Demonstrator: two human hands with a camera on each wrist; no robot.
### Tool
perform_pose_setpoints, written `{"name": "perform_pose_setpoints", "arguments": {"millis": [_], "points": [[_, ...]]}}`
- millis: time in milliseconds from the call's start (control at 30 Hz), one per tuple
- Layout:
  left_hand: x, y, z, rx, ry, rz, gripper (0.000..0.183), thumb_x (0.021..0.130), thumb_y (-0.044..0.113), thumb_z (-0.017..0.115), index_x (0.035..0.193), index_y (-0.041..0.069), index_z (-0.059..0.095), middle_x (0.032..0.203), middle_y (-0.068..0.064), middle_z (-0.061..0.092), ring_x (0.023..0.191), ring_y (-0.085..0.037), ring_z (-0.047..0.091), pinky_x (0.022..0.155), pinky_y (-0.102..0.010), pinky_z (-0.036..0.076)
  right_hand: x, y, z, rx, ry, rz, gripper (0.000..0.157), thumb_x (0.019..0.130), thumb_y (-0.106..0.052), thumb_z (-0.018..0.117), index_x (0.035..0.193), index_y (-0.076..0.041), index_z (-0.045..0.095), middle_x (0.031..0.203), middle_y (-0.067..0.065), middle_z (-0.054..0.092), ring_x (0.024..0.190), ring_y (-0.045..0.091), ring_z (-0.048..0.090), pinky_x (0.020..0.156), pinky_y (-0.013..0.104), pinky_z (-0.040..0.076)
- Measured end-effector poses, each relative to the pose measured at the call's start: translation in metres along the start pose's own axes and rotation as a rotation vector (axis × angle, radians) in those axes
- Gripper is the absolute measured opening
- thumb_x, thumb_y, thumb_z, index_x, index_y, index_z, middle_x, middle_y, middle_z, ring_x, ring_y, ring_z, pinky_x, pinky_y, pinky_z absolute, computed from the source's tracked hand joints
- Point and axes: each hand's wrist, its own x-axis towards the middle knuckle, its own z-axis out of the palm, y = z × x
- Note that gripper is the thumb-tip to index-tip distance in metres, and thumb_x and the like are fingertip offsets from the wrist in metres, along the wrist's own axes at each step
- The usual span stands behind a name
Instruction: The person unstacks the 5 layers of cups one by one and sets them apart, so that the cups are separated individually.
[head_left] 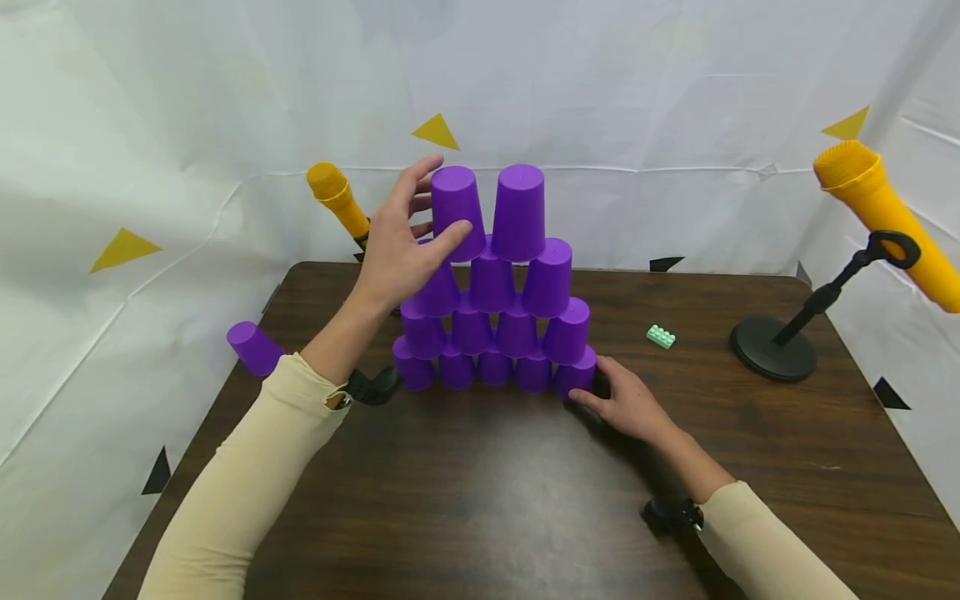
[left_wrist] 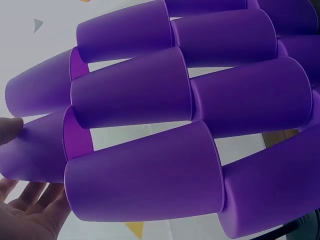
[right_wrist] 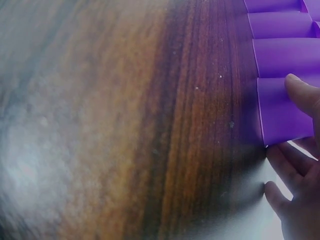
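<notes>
A pyramid of upside-down purple cups stands on the table, in four rows that narrow upward. Up at the top row's left cup [head_left: 454, 200], my left hand [head_left: 397, 242] holds it with the thumb in front and the fingers round the far side. That cup rests over two cups of the three-cup row, beside the top row's right cup [head_left: 519, 212]. Down at the bottom row's right-end cup [right_wrist: 285, 110], my right hand [head_left: 626, 404] grips it low, thumb on the near face and fingers round the outer side. The right fingers are partly hidden in the head view.
A loose purple cup [head_left: 255, 348] lies tipped at the table's left edge. A yellow microphone [head_left: 333, 196] stands behind the pyramid. Another yellow microphone [head_left: 892, 221] sits on a black stand [head_left: 774, 348] at right. A green toy brick [head_left: 661, 337] lies on the brown table [head_left: 480, 500].
</notes>
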Motion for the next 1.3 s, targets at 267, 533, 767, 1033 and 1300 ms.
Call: {"name": "perform_pose_setpoints", "arguments": {"millis": [267, 533, 767, 1033, 1300], "points": [[0.000, 0.001, 0.000, -0.003, 0.020, 0.011, 0.065, 0.087, 0.014, 0.074, 0.145, 0.016, 0.044, 0.123, -0.005, 0.058, 0.110, -0.014, 0.060, 0.092, -0.033, 0.052, 0.001, -0.001, -0.001, 0.002, -0.005, 0.000, 0.061, 0.087, -0.032, 0.076, 0.136, -0.004, 0.052, 0.127, 0.017, 0.061, 0.119, 0.035, 0.056, 0.100, 0.054, 0.042], [-0.007, 0.028, -0.009, -0.093, 0.080, -0.001, 0.062, 0.087, 0.001, 0.070, 0.142, 0.003, 0.043, 0.123, -0.015, 0.056, 0.108, -0.024, 0.058, 0.090, -0.040, 0.053, 0.002, -0.001, -0.001, -0.007, -0.003, -0.001, 0.059, 0.087, -0.033, 0.076, 0.134, -0.005, 0.053, 0.125, 0.016, 0.062, 0.118, 0.034, 0.057, 0.099, 0.053, 0.043], [-0.024, 0.034, -0.048, -0.135, 0.245, 0.027, 0.058, 0.084, 0.000, 0.070, 0.137, 0.002, 0.048, 0.122, -0.016, 0.057, 0.104, -0.027, 0.058, 0.083, -0.030, 0.054, 0.003, -0.001, -0.001, 0.000, -0.008, 0.006, 0.060, 0.087, -0.033, 0.075, 0.136, -0.005, 0.052, 0.128, 0.017, 0.061, 0.120, 0.035, 0.056, 0.100, 0.054, 0.042], [-0.074, -0.042, -0.109, 0.056, 0.468, -0.204, 0.062, 0.083, 0.008, 0.077, 0.138, 0.014, 0.051, 0.119, -0.006, 0.058, 0.104, -0.021, 0.058, 0.080, -0.023, 0.053, -0.001, 0.001, 0.001, -0.002, -0.002, 0.011, 0.062, 0.087, -0.037, 0.075, 0.136, -0.006, 0.052, 0.128, 0.017, 0.061, 0.120, 0.035, 0.056, 0.100, 0.054, 0.042], [-0.134, -0.129, -0.125, 0.331, 0.506, -0.423, 0.065, 0.079, 0.013, 0.082, 0.135, 0.009, 0.050, 0.124, -0.013, 0.059, 0.104, -0.026, 0.063, 0.089, -0.039, 0.054, 0.000, 0.003, 0.001, 0.007, -0.002, 0.008, 0.063, 0.087, -0.037, 0.075, 0.136, -0.006, 0.052, 0.128, 0.017, 0.061, 0.120, 0.035, 0.055, 0.100, 0.054, 0.041]]}}
